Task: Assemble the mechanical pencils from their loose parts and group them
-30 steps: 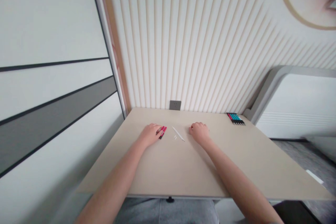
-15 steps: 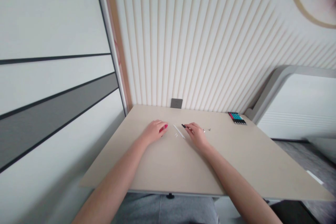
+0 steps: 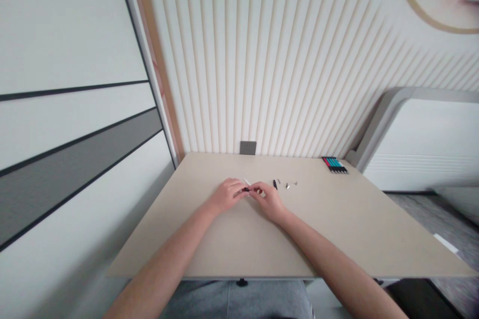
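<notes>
My left hand and my right hand meet over the middle of the table, fingertips almost touching. Between them is a small dark piece, pinched in the fingers of my left hand. The fingers of my right hand are closed at its right end; what they grip is too small to make out. A thin white stick lies just behind the fingertips, partly hidden by them. To the right of my right hand lie a black pen part and a small shiny metal piece.
A row of teal, red and black pens lies at the back right of the beige table. Tiny bits rest near the metal piece. Behind the table stands a ribbed wall with a dark socket.
My hands have come together at the middle. The black part that was in my right hand now appears to lie on the table to its right. The view has shifted slightly.
</notes>
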Tool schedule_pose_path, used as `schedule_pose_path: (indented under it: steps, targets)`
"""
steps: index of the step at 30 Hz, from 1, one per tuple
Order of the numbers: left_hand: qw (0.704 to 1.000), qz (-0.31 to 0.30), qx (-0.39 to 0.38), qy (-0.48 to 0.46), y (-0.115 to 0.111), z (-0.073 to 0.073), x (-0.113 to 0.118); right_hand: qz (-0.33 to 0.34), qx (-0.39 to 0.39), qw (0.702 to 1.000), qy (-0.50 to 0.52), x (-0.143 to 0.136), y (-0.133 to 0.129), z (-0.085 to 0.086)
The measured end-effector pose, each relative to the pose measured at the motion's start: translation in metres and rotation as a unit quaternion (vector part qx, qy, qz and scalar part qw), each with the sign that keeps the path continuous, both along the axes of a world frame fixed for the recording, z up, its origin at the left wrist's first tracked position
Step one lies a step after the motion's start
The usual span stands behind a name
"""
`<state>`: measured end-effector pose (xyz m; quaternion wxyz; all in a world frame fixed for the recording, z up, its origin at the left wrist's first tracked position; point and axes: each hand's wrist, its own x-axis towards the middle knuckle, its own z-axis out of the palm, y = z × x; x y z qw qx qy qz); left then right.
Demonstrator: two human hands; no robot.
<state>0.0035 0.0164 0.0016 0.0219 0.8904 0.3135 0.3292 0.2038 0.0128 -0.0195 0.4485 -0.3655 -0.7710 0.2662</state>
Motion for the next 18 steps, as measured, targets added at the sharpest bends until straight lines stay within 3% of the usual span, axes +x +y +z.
schedule_pose_path:
  steps: [5, 8, 10, 12, 15, 18]
  targets:
    - [1.000, 0.005, 0.011, -0.006, 0.001, -0.002, 0.001, -0.017, 0.043, 0.996, -0.075, 0.011, 0.008, 0.008]
    - [1.000, 0.023, 0.015, -0.008, 0.003, -0.003, -0.003, -0.138, 0.057, 0.974, -0.171, 0.038, 0.019, 0.016]
    - [0.999, 0.035, 0.014, -0.001, 0.004, -0.004, -0.006, -0.233, 0.030, 0.944, -0.233, 0.063, 0.027, 0.018]
    - [0.999, 0.043, 0.013, 0.007, 0.006, -0.005, -0.008, -0.281, -0.003, 0.916, -0.286, 0.089, 0.034, 0.019]
    - [0.999, 0.050, 0.014, 0.014, 0.007, -0.006, -0.010, -0.308, -0.069, 0.889, -0.333, 0.115, 0.039, 0.016]
    - [0.998, 0.054, 0.017, 0.023, 0.007, -0.007, -0.011, -0.305, -0.105, 0.876, -0.358, 0.120, 0.041, 0.012]
